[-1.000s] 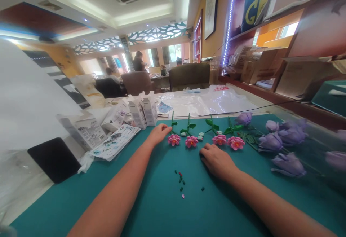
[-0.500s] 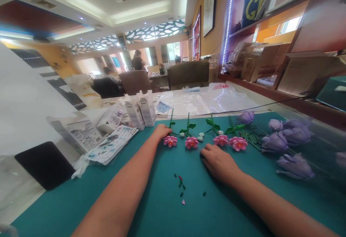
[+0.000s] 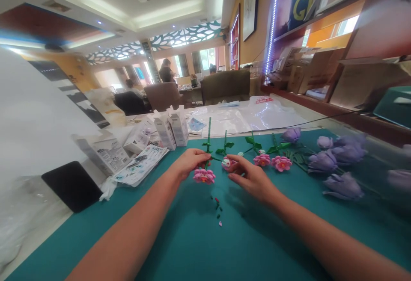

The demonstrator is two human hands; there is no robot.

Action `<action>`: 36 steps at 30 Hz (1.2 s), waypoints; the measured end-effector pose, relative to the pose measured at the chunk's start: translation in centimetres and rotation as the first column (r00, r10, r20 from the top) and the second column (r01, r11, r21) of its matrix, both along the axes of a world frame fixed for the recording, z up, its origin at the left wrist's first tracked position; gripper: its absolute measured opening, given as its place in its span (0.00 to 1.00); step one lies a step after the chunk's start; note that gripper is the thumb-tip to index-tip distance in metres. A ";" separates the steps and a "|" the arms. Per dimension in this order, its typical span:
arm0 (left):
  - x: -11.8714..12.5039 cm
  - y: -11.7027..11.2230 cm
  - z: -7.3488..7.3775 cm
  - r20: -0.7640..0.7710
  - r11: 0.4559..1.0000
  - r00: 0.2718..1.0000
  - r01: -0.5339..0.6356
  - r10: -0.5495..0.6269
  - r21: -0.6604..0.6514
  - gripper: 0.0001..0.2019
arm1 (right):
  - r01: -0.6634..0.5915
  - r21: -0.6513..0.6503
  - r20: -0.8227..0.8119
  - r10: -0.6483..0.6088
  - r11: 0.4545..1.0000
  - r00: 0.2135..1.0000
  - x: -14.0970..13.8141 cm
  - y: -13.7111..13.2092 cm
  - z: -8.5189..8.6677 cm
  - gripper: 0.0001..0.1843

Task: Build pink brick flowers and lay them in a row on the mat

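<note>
My left hand (image 3: 189,163) is closed on the green stem of a pink brick flower (image 3: 204,175), lifted off the teal mat (image 3: 192,238) with its bloom hanging low and its stem pointing up. My right hand (image 3: 252,178) reaches toward it, fingers curled round a small pale piece (image 3: 226,162) beside a second pink flower. Two more pink flowers (image 3: 272,161) lie flat to the right. Several tiny loose pieces (image 3: 217,206) lie scattered on the mat under my hands.
Purple brick tulips (image 3: 334,163) lie at the right of the mat. White boxes (image 3: 171,129) and instruction sheets (image 3: 141,165) sit at the left, with a black pad (image 3: 72,184) beside them. Clear plastic bags (image 3: 250,116) lie behind. People sit far back.
My left hand picked the leftmost pink flower up off the mat. My right hand rose from the mat and moved left toward it with a small piece.
</note>
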State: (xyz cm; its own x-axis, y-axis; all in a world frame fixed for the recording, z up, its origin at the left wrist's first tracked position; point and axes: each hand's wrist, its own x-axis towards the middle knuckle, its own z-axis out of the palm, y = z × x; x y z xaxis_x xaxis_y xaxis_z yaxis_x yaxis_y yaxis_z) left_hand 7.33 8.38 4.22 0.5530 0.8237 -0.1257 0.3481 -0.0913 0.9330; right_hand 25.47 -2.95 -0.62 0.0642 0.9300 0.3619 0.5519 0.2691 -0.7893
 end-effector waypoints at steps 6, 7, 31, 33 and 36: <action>1.7 -3.0 0.3 -0.011 0.996 0.996 0.084 -0.084 -0.018 0.15 | 0.005 0.083 0.059 -0.010 0.997 0.998 -0.4 -0.5 0.5 0.13; 1.9 -3.2 0.3 -0.006 0.996 0.997 0.083 -0.083 -0.020 0.14 | 0.014 0.086 0.083 -0.021 0.996 0.996 -0.3 -0.5 0.6 0.13; 1.0 -7.4 1.8 0.038 0.988 0.994 0.097 -0.102 0.124 0.11 | 0.065 0.099 0.088 -0.073 0.993 0.993 -0.7 -2.5 3.7 0.07; 1.0 -7.6 1.9 0.011 0.985 0.995 0.096 -0.099 0.140 0.12 | 0.073 0.081 0.110 -0.082 0.994 0.991 -0.8 -2.6 4.0 0.06; 0.9 -7.8 2.0 -0.022 0.980 0.995 0.101 -0.098 0.172 0.12 | 0.081 0.056 0.122 -0.087 0.995 0.989 -0.9 -2.8 4.3 0.06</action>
